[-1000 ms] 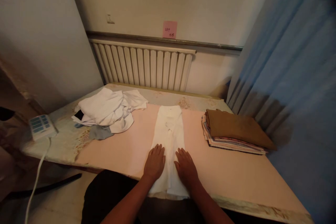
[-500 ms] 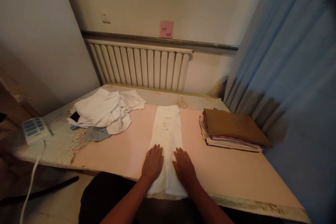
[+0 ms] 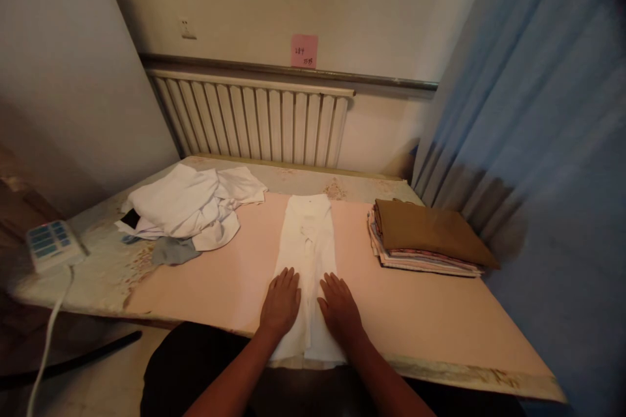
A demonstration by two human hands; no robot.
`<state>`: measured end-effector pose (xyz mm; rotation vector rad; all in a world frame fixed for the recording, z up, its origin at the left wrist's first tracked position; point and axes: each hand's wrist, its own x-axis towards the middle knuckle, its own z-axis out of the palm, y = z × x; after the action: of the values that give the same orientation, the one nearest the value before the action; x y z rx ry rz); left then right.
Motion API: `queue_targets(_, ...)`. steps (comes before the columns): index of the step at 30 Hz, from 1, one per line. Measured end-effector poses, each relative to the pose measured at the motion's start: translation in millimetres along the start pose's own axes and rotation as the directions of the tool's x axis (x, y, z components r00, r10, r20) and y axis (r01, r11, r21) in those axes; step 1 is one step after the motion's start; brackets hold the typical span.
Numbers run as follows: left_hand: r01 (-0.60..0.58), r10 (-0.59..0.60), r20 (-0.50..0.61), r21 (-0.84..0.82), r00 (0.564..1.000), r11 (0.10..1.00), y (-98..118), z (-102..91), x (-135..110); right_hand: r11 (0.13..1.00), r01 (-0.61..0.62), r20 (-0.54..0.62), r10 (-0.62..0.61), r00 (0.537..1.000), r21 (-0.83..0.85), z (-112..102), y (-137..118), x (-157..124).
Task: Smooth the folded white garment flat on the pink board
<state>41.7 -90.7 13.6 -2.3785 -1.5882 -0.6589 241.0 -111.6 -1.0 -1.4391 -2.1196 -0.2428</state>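
Note:
A white garment point(image 3: 307, 244), folded into a long narrow strip, lies lengthwise on the pink table top point(image 3: 220, 277), its near end at the table's front edge. My left hand point(image 3: 281, 303) lies flat and open on the strip's near left part, fingers pointing away from me. My right hand point(image 3: 340, 307) rests flat and open on the near right part, a small gap between the two hands. Neither hand holds anything.
A loose heap of white clothes point(image 3: 188, 205) with a grey piece lies at the far left. A folded stack topped by brown cloth point(image 3: 428, 234) sits at the right. A white device with a cord point(image 3: 47, 244) is at the left edge. Radiator point(image 3: 252, 117) behind, blue curtain point(image 3: 538, 143) at right.
The view has shifted slightly to the right and down. Both hands stay flat on the near end of the garment, with almost no movement.

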Motion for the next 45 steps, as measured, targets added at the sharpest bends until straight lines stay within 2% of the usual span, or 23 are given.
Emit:
queue_targets(15,0.000,0.000,0.020,0.011,1.000,1.000,-1.0,1.7,0.2,1.000,-0.005,0.013,0.005,1.000,0.004,0.0,-0.4,-0.5)
queue_targets(22,0.008,-0.008,0.000,-0.019,1.000,1.000,-0.2,0.6,0.1,1.000,0.006,-0.020,-0.006,1.000,0.001,1.1,-0.1,-1.2)
queue_targets(45,0.002,-0.002,-0.002,-0.004,1.000,1.000,0.7,-0.2,0.5,1.000,0.004,0.009,-0.004,1.000,-0.001,-2.7,-0.6,-0.3)
